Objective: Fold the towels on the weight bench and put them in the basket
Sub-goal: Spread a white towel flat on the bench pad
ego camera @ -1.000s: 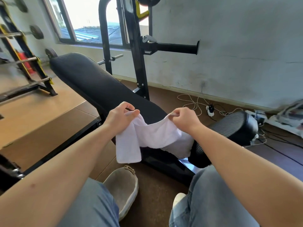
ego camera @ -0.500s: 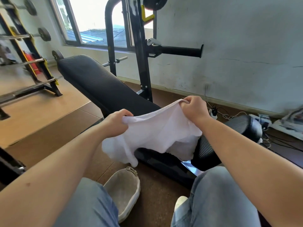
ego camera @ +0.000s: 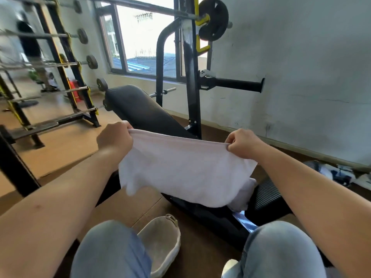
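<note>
Both grips are closed on one white towel (ego camera: pixel 186 171): the left hand (ego camera: pixel 114 138) pinches its upper left corner, the right hand (ego camera: pixel 244 144) its upper right corner, and the top edge is held stretched between them. The cloth hangs in the air above the black padded counter (ego camera: pixel 140 109), whose near end is covered by it. More white cloth (ego camera: pixel 244 195) is seen below the towel's right edge; how it is shaped cannot be made out. A pale fabric basket (ego camera: pixel 160 243) stands on the brown floor (ego camera: pixel 60 145) between the knees in blue jeans, partly cut off by the left knee. A rack with a weight plate (ego camera: pixel 213 18) stands behind the counter, before a window and a grey wall. Blurred barbell racks are seen at left.
</note>
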Demonstrator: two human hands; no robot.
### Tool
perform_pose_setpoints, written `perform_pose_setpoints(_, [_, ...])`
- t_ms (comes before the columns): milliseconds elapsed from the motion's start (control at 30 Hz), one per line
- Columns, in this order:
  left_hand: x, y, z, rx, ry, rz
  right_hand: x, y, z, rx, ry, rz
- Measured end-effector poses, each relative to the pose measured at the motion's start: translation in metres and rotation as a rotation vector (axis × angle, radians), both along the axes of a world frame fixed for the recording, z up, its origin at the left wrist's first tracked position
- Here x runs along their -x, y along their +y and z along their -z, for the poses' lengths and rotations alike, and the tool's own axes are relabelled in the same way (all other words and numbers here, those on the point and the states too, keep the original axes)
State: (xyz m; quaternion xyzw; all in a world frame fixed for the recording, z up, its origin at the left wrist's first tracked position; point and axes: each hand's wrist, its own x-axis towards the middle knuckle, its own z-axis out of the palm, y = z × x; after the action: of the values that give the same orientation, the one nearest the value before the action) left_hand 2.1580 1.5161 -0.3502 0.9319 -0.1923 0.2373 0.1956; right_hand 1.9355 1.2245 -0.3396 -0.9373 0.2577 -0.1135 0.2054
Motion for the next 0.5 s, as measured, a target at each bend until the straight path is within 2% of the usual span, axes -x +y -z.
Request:
perform_pose_setpoints(200, [-0.005,0.019,-0.009,0.109,0.157,-0.106,-0.003,0.007,0.002,0.006,0.042,0.017])
perform_pose_setpoints(300, [-0.012,0.03,-0.008,0.226,0.274,-0.163,-0.002,0.006,0.004,-0.154,0.048,0.075])
perform_pose_setpoints(367, [-0.014,0.036,-0.004,0.3,0.303,-0.189,-0.001,0.006,0.006,-0.202,0.043,0.079])
perform_pose_setpoints(500, [-0.015,0.038,0.001,0.383,0.312,-0.215,0.0,0.006,0.01,-0.153,0.06,0.066])
